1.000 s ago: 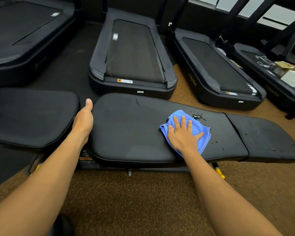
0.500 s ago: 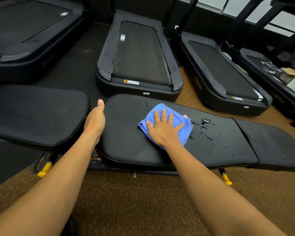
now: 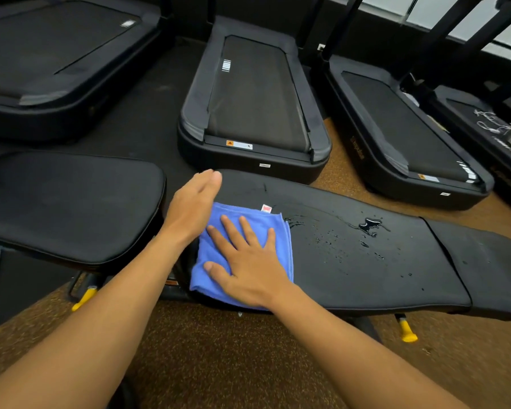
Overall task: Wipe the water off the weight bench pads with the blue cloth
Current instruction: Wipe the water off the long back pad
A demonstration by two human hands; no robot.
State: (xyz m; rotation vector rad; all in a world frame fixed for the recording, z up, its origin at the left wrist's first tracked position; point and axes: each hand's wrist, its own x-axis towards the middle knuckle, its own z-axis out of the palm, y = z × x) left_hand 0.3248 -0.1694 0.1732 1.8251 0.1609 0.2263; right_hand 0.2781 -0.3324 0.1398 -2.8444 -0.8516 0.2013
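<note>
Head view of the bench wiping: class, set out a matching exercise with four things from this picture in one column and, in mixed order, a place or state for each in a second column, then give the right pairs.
Things:
1. blue cloth
2. right hand
3. left hand
4. water puddle

Places or states:
A. at the left end of the long pad, beside the cloth
B. pooled on the pad, right of the cloth
C. flat on top of the cloth, fingers spread
D. folded, lying on the pad

Pairs: 1-D, 2-C, 3-A, 4-B

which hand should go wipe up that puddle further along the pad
Right. The right hand lies flat on the blue cloth, nearer the puddle; the left hand sits at the pad's far end.
</note>
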